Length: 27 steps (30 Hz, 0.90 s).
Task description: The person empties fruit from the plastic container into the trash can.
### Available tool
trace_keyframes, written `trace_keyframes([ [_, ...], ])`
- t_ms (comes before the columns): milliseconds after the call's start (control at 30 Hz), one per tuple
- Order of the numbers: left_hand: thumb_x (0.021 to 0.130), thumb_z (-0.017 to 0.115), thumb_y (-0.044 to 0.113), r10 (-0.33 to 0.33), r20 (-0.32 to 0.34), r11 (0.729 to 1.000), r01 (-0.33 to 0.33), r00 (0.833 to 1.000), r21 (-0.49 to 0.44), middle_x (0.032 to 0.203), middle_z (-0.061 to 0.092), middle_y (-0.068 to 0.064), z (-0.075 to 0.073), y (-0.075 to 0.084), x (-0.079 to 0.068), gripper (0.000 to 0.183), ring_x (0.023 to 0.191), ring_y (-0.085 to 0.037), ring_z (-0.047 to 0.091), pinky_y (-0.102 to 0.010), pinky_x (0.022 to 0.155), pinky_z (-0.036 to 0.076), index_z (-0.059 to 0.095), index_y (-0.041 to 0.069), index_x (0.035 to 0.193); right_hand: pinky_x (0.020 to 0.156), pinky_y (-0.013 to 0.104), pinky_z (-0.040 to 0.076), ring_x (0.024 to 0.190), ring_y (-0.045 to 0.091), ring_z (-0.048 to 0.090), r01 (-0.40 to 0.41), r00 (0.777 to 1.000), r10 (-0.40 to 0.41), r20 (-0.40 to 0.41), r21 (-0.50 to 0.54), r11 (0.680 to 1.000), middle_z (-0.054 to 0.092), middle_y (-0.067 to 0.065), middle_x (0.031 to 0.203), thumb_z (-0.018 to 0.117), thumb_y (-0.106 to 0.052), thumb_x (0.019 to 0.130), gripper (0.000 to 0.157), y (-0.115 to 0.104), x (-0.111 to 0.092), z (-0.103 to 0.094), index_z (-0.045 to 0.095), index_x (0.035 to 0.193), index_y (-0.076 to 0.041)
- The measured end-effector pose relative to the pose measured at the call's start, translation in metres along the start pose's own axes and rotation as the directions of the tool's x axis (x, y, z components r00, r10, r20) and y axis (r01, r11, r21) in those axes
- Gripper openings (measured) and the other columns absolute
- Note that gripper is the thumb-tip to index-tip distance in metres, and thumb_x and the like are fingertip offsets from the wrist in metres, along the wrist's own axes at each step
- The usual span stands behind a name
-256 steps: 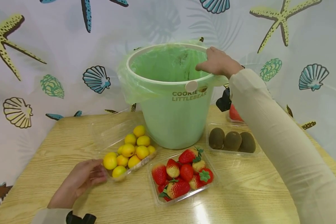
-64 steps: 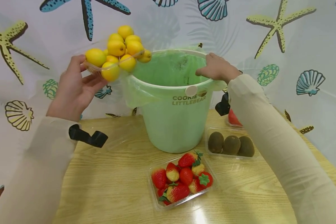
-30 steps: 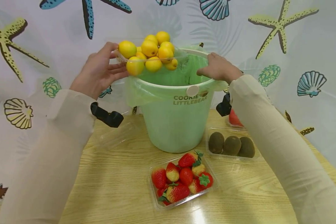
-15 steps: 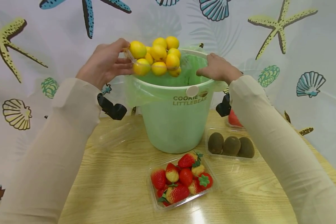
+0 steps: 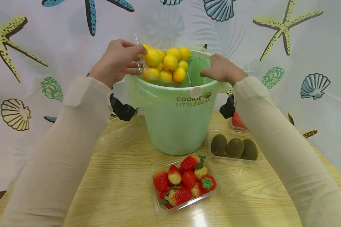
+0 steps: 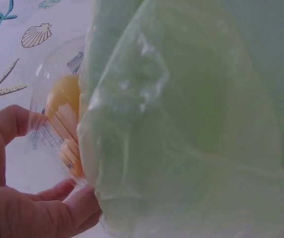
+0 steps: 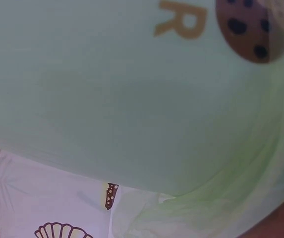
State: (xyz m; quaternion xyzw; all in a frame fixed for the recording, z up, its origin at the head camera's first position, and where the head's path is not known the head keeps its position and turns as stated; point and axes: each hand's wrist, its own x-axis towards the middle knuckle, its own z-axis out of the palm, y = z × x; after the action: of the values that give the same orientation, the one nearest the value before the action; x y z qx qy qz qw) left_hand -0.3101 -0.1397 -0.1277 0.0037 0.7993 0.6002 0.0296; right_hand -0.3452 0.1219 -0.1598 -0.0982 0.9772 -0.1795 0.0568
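Observation:
My left hand (image 5: 119,61) pinches the near end of a clear plastic box (image 5: 144,64) filled with yellow lemons (image 5: 170,63). The box tips right and down into the mouth of a pale green trash bin (image 5: 176,123) lined with a thin green bag (image 5: 199,67). In the left wrist view, the thumb and fingers hold the box (image 6: 42,124), and the liner (image 6: 181,124) hides most of the lemons. My right hand (image 5: 223,67) grips the bin's right rim, its thumb over the opening. Its fingertips are hidden. The right wrist view mostly shows the bin's side (image 7: 107,99).
A clear box of strawberries (image 5: 184,183) lies in front of the bin on the wooden table (image 5: 116,189). Three kiwis (image 5: 234,148) sit in a box to the right, with a red item (image 5: 238,121) behind. A clear lid (image 5: 119,134) lies left of the bin.
My left hand first lifts the lemon box from the table, then carries it right over the bin, tilting it steeper and lower. My right hand stays on the rim.

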Motion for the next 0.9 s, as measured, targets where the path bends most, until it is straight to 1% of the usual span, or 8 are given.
trace_keyframes([
  [33, 0.087, 0.055, 0.028, 0.011, -0.001, 1.000, -0.011, 1.000, 0.026, 0.130, 0.038, -0.013, 0.002, 0.000, -0.001, 0.056, 0.104, -0.025, 0.048, -0.033, 0.088, 0.047, 0.027, 0.009, 0.132, 0.109, 0.046, 0.017, 0.134, 0.034, 0.013, -0.001, 1.000, 0.001, 0.006, -0.002, 1.000, 0.004, 0.017, 0.149, 0.043, -0.036, 0.086, 0.078, 0.000, 0.000, 0.000, 0.005, 0.142, 0.003],
  [167, 0.086, 0.055, 0.027, 0.038, -0.004, 0.995, -0.038, 0.999, 0.093, 0.134, 0.037, -0.012, 0.007, 0.000, -0.004, 0.062, 0.110, -0.027, 0.047, -0.034, 0.087, 0.048, 0.021, 0.009, 0.135, 0.108, 0.046, 0.019, 0.133, 0.034, 0.016, 0.004, 1.000, -0.004, 0.002, -0.002, 1.000, 0.006, 0.017, 0.148, 0.043, -0.036, 0.086, 0.077, 0.001, 0.000, 0.000, 0.006, 0.142, 0.002],
  [267, 0.086, 0.056, 0.028, 0.040, -0.007, 0.994, -0.039, 0.999, 0.104, 0.136, 0.035, -0.012, 0.008, 0.001, -0.003, 0.064, 0.111, -0.027, 0.046, -0.034, 0.088, 0.048, 0.021, 0.011, 0.136, 0.107, 0.046, 0.021, 0.131, 0.034, 0.020, 0.008, 1.000, -0.008, -0.010, -0.008, 1.000, 0.009, 0.018, 0.148, 0.043, -0.035, 0.086, 0.076, 0.002, 0.001, 0.000, 0.008, 0.141, 0.003],
  [367, 0.086, 0.057, 0.029, 0.034, -0.013, 0.993, -0.032, 0.999, 0.114, 0.136, 0.034, -0.011, 0.008, 0.000, -0.003, 0.064, 0.111, -0.027, 0.045, -0.034, 0.089, 0.047, 0.021, 0.012, 0.137, 0.109, 0.046, 0.016, 0.134, 0.034, 0.013, -0.001, 1.000, 0.001, -0.003, -0.011, 1.000, 0.003, 0.017, 0.149, 0.043, -0.036, 0.086, 0.078, 0.002, 0.002, 0.000, 0.004, 0.142, 0.003],
  [467, 0.086, 0.058, 0.030, 0.036, -0.017, 0.992, -0.034, 0.999, 0.123, 0.136, 0.034, -0.011, 0.008, -0.001, -0.003, 0.065, 0.110, -0.026, 0.045, -0.034, 0.089, 0.047, 0.021, 0.013, 0.137, 0.110, 0.045, 0.014, 0.135, 0.033, 0.009, -0.005, 1.000, 0.005, 0.003, -0.016, 1.000, 0.000, 0.016, 0.149, 0.042, -0.036, 0.086, 0.079, 0.001, 0.002, 0.000, 0.002, 0.142, 0.003],
  [633, 0.085, 0.058, 0.032, 0.044, -0.014, 0.992, -0.042, 0.999, 0.121, 0.136, 0.035, -0.010, 0.008, -0.001, -0.004, 0.067, 0.112, -0.025, 0.045, -0.033, 0.091, 0.046, 0.021, 0.014, 0.138, 0.109, 0.046, 0.014, 0.136, 0.032, 0.007, -0.013, 1.000, 0.013, 0.004, -0.011, 1.000, -0.002, 0.015, 0.150, 0.042, -0.037, 0.086, 0.079, 0.001, 0.002, 0.000, 0.001, 0.142, 0.001],
  [800, 0.086, 0.058, 0.027, 0.082, 0.002, 0.992, -0.082, 0.997, 0.093, 0.137, 0.035, -0.011, 0.009, -0.005, -0.005, 0.065, 0.116, -0.026, 0.044, -0.037, 0.095, 0.042, 0.022, 0.015, 0.138, 0.109, 0.046, 0.016, 0.136, 0.031, 0.006, -0.013, 1.000, 0.014, 0.007, -0.003, 1.000, -0.003, 0.014, 0.150, 0.043, -0.037, 0.086, 0.080, 0.001, 0.000, 0.001, 0.000, 0.143, 0.000],
  [900, 0.086, 0.059, 0.025, 0.122, 0.011, 0.982, -0.123, 0.992, 0.146, 0.135, 0.035, -0.011, 0.013, -0.008, -0.005, 0.063, 0.115, -0.025, 0.044, -0.037, 0.096, 0.041, 0.025, 0.017, 0.138, 0.109, 0.046, 0.015, 0.136, 0.032, 0.004, -0.012, 1.000, 0.012, 0.007, -0.002, 1.000, -0.004, 0.014, 0.150, 0.043, -0.037, 0.086, 0.080, 0.001, 0.000, 0.001, -0.001, 0.143, 0.000],
])
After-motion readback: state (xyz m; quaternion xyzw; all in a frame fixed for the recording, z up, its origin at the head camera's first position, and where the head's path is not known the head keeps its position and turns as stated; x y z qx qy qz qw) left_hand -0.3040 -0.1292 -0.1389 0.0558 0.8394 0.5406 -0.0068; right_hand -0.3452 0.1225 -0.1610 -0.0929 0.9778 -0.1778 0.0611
